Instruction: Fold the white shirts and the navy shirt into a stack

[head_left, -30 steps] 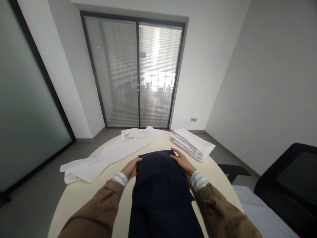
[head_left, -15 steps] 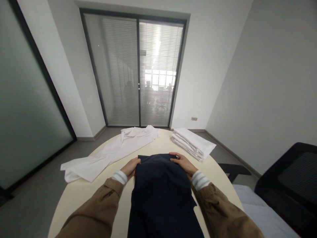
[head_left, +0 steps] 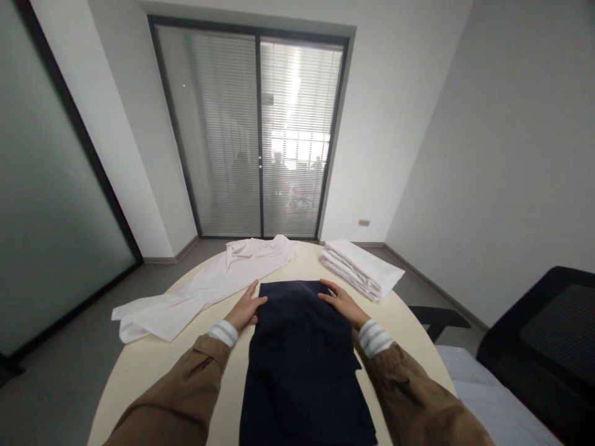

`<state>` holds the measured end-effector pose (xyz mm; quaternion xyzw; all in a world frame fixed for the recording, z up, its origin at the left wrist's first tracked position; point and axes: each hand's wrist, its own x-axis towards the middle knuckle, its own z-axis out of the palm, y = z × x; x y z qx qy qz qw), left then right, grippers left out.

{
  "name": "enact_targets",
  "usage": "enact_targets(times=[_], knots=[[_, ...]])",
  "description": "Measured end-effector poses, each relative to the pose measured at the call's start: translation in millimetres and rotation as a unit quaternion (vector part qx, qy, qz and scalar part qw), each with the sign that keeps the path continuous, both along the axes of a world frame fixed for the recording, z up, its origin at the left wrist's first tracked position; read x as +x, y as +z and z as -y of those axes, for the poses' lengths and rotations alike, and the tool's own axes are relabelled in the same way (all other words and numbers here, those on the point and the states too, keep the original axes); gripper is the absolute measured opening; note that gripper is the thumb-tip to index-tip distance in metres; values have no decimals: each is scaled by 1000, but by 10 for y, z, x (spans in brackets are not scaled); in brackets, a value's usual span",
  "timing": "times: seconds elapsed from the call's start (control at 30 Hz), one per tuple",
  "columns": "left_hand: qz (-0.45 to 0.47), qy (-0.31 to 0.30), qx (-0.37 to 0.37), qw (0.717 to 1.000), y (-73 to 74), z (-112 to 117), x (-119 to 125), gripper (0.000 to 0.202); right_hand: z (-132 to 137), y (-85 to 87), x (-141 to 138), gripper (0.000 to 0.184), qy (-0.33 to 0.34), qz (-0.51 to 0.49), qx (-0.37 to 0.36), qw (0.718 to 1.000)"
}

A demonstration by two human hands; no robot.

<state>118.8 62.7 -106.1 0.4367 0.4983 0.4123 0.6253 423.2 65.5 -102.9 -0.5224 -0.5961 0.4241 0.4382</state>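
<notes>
A dark navy garment (head_left: 304,347), folded into a long panel, lies on the table in front of me, its near end cut off by the bottom of the view. At its far left corner is my left hand (head_left: 245,308), fingers apart, thumb over the cloth's edge. My right hand (head_left: 344,303) rests at the far right corner, its spread fingertips touching the fabric. Neither hand visibly pinches the cloth. The garment's far edge is fairly straight, and layers show on its right side.
On the round cream table (head_left: 139,384), a loosely spread white garment (head_left: 199,291) lies at the left and a folded white stack (head_left: 362,266) at the back right. A black mesh chair (head_left: 548,347) stands at right, with pale cloth (head_left: 488,396) beside the table.
My left hand has let go of the garment's corner and its fingers have spread. The far edge now lies flatter and slightly farther away. My right hand has hardly moved.
</notes>
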Motion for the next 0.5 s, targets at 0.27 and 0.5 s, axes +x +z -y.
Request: enact_targets(times=[0.27,0.5], knots=[[-122,-43,20,991,1,57,-28,74,242,153,102,70,90,92,-11,992],[-131,-35,-2,991,11,72,-76,88,292,177,82,78,84,60,-40,994]])
